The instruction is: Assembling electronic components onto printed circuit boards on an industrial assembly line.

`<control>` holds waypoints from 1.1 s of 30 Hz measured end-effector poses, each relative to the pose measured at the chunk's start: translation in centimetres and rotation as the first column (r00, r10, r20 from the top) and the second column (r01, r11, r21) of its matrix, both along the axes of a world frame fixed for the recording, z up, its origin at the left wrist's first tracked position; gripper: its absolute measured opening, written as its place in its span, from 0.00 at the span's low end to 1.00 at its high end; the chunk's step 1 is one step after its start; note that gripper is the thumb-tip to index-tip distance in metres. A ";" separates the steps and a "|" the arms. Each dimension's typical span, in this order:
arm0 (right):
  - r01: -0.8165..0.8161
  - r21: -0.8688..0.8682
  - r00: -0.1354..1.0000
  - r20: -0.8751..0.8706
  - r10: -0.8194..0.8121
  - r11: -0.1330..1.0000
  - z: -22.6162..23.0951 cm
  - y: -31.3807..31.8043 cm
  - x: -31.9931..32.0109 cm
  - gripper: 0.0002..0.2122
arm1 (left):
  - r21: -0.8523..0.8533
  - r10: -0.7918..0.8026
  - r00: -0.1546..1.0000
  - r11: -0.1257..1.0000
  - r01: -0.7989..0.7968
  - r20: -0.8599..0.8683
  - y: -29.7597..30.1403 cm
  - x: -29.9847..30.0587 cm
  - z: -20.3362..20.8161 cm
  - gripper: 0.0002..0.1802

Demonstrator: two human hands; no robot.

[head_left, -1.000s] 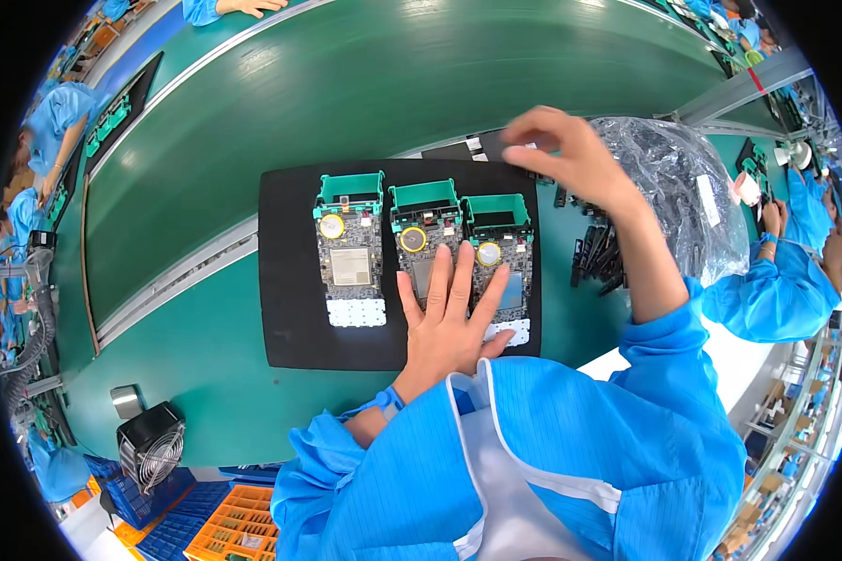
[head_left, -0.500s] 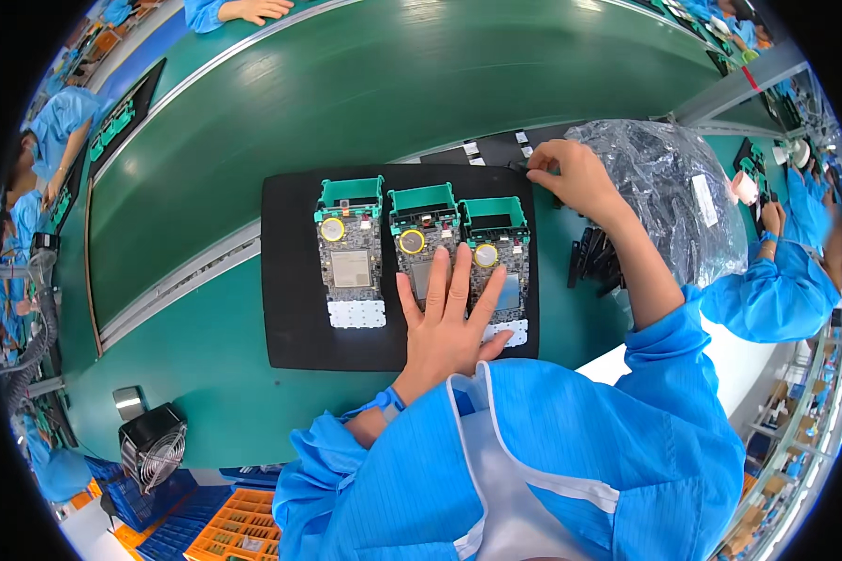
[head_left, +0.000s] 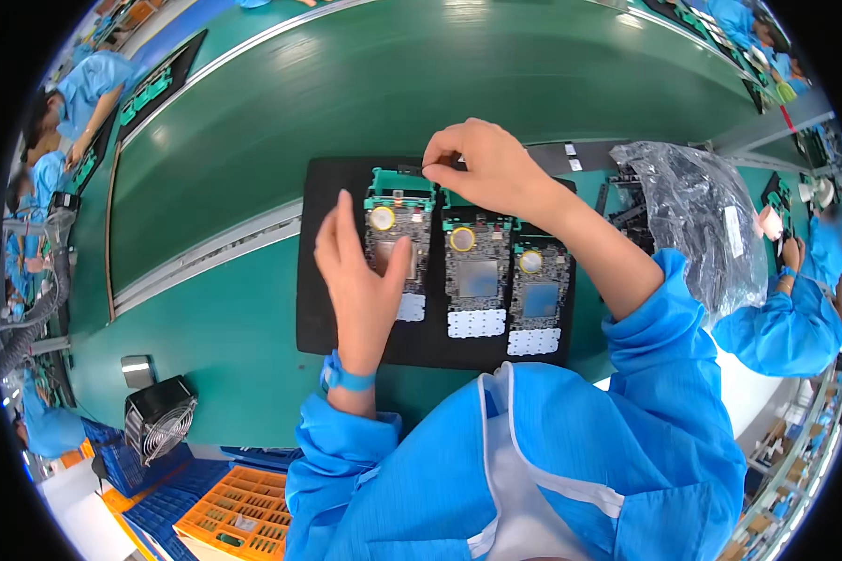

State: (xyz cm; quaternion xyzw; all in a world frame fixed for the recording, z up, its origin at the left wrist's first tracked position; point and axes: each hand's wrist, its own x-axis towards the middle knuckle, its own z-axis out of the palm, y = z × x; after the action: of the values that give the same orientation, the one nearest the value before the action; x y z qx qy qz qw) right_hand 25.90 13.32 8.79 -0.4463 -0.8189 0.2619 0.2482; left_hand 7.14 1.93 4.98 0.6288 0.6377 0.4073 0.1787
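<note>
Three circuit boards with green plastic frames and round coin cells lie side by side on a black mat. My left hand is over the left circuit board, fingers spread and holding nothing, hiding part of its silver plate. At the far end of that board, my right hand is closed in a pinch by the green frame. A small dark strip seems to be at its fingertips, too small to name. The middle circuit board and right circuit board lie untouched.
A clear plastic bag lies at the right, with small black parts beside it. A black fan stands at the near left, above an orange crate. A green conveyor belt runs beyond. Co-workers sit at both sides.
My right hand has moved left from beside the bag to the left board's frame. My left hand has lifted off the middle and right boards and shifted left over the left board.
</note>
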 end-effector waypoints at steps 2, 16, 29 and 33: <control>-0.038 0.019 0.999 0.001 0.038 0.999 -0.3 -0.2 -1.5 0.07 | 0.008 -0.063 0.996 0.998 0.062 0.070 0.3 0.0 -1.3 0.42; -0.131 -0.134 0.991 -0.039 0.127 0.982 -0.3 -0.2 -2.7 0.07 | -0.088 -0.095 0.926 0.987 0.136 0.366 0.3 0.5 -1.3 0.42; -0.163 -0.174 0.985 0.029 0.171 0.971 -0.4 0.5 -0.5 0.18 | -0.081 -0.117 0.914 0.984 0.161 0.389 0.4 0.7 -1.5 0.42; 0.059 -0.187 0.968 -0.230 -0.102 0.981 3.6 -4.7 5.8 0.16 | -0.058 -0.127 0.894 0.984 0.168 0.430 -0.1 0.8 -1.8 0.42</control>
State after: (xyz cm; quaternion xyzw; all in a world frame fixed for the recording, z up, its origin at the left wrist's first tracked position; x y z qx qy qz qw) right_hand 31.74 8.61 12.37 -0.4650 -0.7375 0.3756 0.3143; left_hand 7.89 1.84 3.18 0.5627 0.5524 0.4890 0.3729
